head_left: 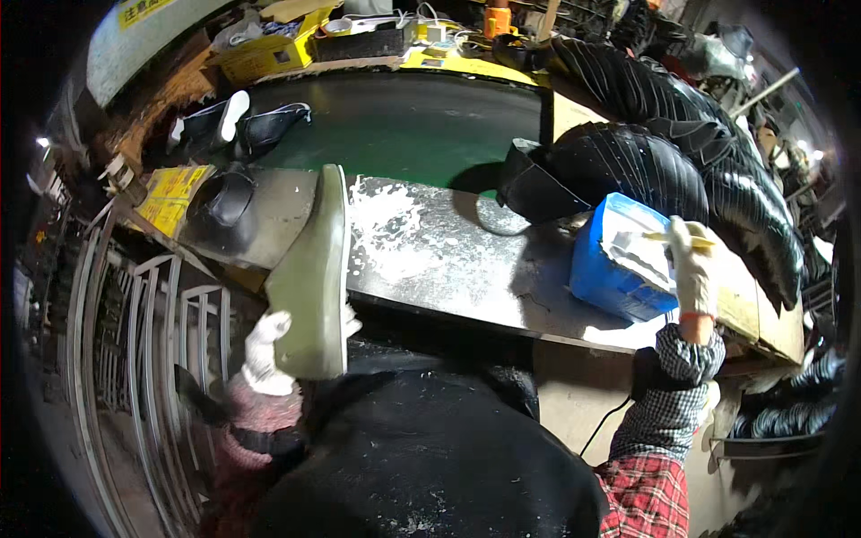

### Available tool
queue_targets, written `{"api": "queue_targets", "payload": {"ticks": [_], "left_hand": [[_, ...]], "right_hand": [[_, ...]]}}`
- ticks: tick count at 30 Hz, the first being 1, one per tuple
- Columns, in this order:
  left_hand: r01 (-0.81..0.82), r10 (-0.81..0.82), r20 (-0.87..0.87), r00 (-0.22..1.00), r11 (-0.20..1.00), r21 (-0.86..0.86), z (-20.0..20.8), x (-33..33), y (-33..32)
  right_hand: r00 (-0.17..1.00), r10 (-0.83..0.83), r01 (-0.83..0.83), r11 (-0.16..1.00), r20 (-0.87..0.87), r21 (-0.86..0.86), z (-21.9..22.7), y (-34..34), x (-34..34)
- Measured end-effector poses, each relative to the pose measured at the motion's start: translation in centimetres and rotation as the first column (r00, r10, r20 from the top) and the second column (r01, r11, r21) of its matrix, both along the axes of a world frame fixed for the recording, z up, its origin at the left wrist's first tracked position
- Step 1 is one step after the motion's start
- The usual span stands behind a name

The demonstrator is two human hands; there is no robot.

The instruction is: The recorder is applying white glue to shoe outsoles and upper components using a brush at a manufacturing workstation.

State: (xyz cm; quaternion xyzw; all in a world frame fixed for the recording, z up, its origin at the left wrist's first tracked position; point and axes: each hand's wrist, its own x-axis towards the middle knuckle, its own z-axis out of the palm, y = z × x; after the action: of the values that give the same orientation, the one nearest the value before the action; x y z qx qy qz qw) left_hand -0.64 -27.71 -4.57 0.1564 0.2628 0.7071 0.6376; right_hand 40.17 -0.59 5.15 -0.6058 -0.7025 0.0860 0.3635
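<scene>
My left hand (267,351), in a white glove, grips an olive-green boot (309,291) near its lower end. The boot stands tilted in front of the bench's near edge, its pale sole edge turned right. My right hand (692,269), gloved in white too, is closed on a brush (657,237) with a tan handle. That hand is at the right rim of a blue cut-open container (619,285), which has white, paste-like matter inside. The brush's working end is hard to make out.
White splatter marks the metal bench top (430,247). Black ribbed boot uppers (628,166) are piled at the right. A conveyor belt (413,125) runs behind, with dark shoes (238,125) on its left. Metal racks (143,359) stand at the left, near a black cup-shaped piece (222,204).
</scene>
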Motion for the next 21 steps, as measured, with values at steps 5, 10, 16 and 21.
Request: {"api": "queue_targets", "payload": {"ticks": [5,10,16,21], "left_hand": [[-0.027,0.026,0.070,0.997,1.000,0.006,-3.8,2.0,1.3],[-0.011,0.126,0.251,0.960,0.911,-0.412,-2.9,2.8,-1.9],[-0.041,-0.048,0.610,0.791,0.991,0.131,-12.7,-0.6,-4.2],[0.041,-0.031,0.527,0.849,0.999,-0.007,-14.5,-1.3,-4.6]], "right_hand": [[0.965,0.102,-0.056,0.980,-0.242,0.189,-3.0,-0.3,4.3],[0.789,0.103,-0.034,0.992,-0.606,0.125,-1.6,-4.9,2.8],[0.412,0.854,-0.874,0.469,-0.316,0.127,-4.1,-9.3,-20.6],[0.435,0.554,-0.856,0.500,-0.710,-0.133,-7.1,-5.6,-30.3]]}}
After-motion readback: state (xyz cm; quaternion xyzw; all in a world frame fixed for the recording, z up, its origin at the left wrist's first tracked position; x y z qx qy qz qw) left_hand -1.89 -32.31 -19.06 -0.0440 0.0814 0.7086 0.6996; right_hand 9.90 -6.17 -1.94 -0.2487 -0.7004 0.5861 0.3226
